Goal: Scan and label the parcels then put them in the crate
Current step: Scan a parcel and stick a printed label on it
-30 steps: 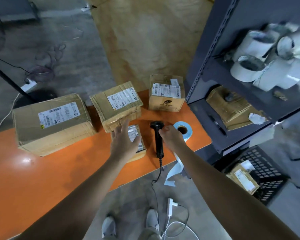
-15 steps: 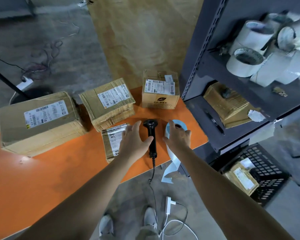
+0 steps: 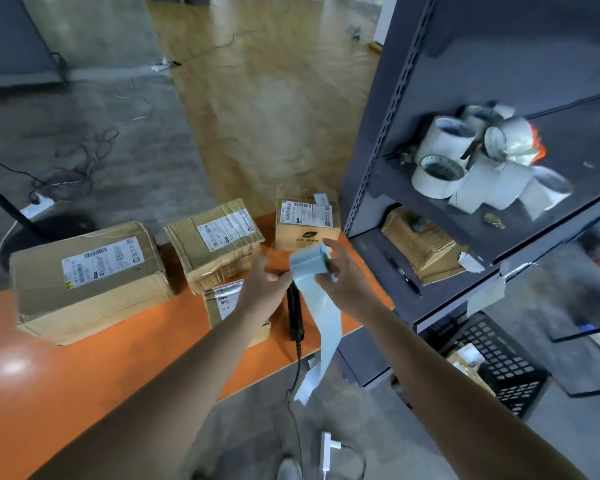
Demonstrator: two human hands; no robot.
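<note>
your right hand (image 3: 347,282) holds the roll of blue labels (image 3: 309,261) lifted above the orange tabletop (image 3: 84,368), grip closed around the roll's end, while your left hand (image 3: 260,292) pinches the loose strip (image 3: 326,327) just below it, fingers closed on the paper edge. the strip trails off the tabletop's edge toward 6 o'clock. the roll looks light and stiff at its core, but the tail is thin and floppy and will likely twist or tear if you pull hard; hold the roll by its sides and peel a label from a corner. the scanner (image 3: 294,313) lies untouched beneath your hands, cable hanging down. four cardboard parcels sit on the tabletop: a large one (image 3: 87,275) at 9 o'clock, a taped one (image 3: 215,240) at 11, a small one (image 3: 305,220) at 12, and a flat one (image 3: 224,299) partly under your left wrist. they seem rigid and light; lift by opposite sides. the black crate (image 3: 499,358) waits on the floor at 4 o'clock, a parcel already inside.
</note>
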